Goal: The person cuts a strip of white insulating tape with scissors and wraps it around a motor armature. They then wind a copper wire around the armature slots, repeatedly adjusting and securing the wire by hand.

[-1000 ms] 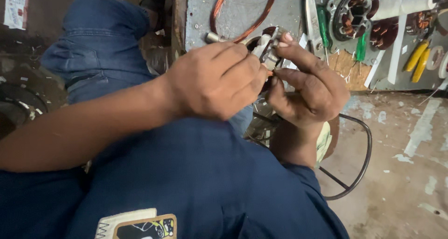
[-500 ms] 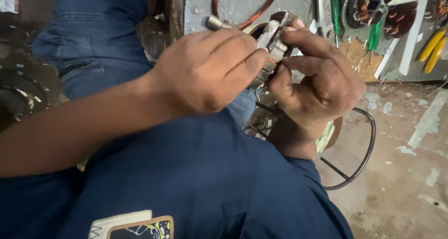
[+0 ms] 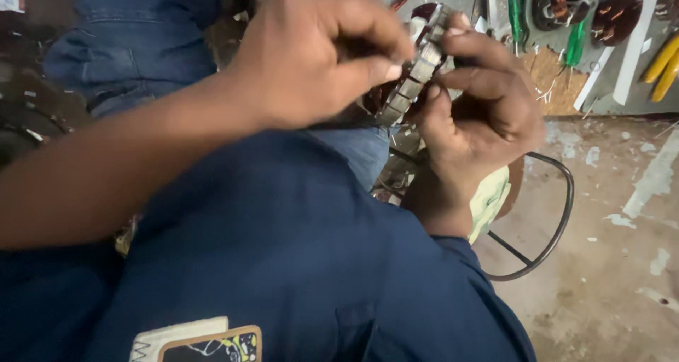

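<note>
above the lap, two hands, left hand [image 3: 318, 58] and right hand [image 3: 481, 114], grip one toothed metal ring [image 3: 414, 68].

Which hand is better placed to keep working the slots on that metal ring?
Probably left. The left hand has thumb and fingertips pinched at the toothed metal ring, while the right hand wraps around it as support.

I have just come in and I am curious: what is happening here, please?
A person in blue work clothes holds a ring-shaped slotted metal core in front of them. The left hand pinches its edge and the right hand grips it from the other side. Behind, on a bench, lie green-handled screwdrivers and copper-wound parts.
</note>
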